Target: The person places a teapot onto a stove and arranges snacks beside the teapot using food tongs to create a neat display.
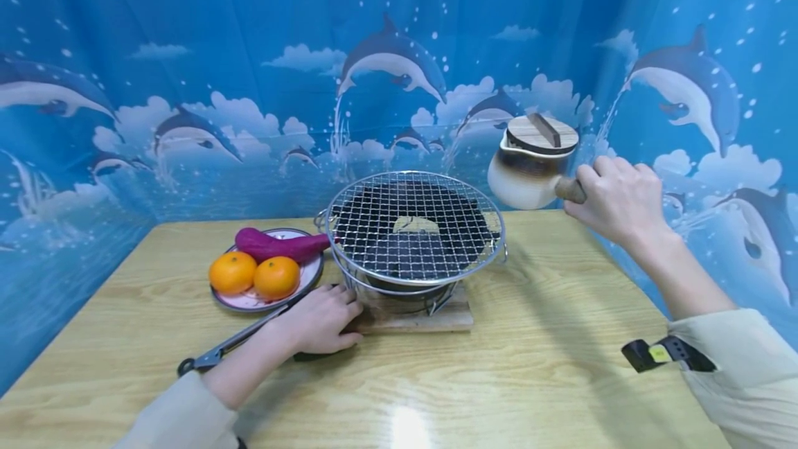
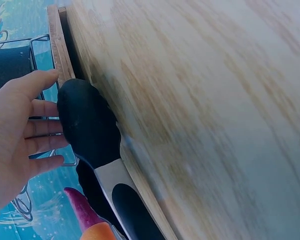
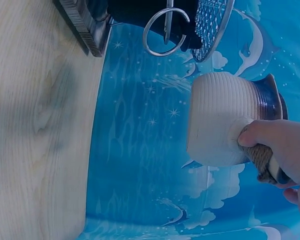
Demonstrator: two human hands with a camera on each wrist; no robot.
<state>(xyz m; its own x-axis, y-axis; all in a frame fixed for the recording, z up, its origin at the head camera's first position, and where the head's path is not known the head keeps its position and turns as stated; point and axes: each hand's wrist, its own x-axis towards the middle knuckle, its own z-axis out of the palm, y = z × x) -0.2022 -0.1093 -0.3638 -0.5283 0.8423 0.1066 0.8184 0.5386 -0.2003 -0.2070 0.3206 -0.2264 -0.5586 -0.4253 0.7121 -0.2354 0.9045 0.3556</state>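
My right hand (image 1: 617,198) grips the rope-wrapped handle (image 3: 259,157) of a small white and brown clay teapot (image 1: 526,179) with a wooden lid (image 1: 541,134). It holds the pot in the air, right of the round wire grill rack (image 1: 411,227) and higher than it. My left hand (image 1: 321,321) is low at the front left of the grill stove, its fingers loosely extended at the wooden base board (image 1: 424,314). The thumb tip (image 2: 51,75) is right at the board's edge. Black-headed tongs (image 2: 90,122) lie beside this hand, partly hidden under it in the head view.
Left of the stove, a plate (image 1: 305,283) holds two oranges (image 1: 255,276) and a purple eggplant-shaped vegetable (image 1: 280,247), whose tip reaches the rack's rim. A dolphin-print curtain (image 1: 249,33) surrounds the wooden table (image 1: 530,366) at its back and sides.
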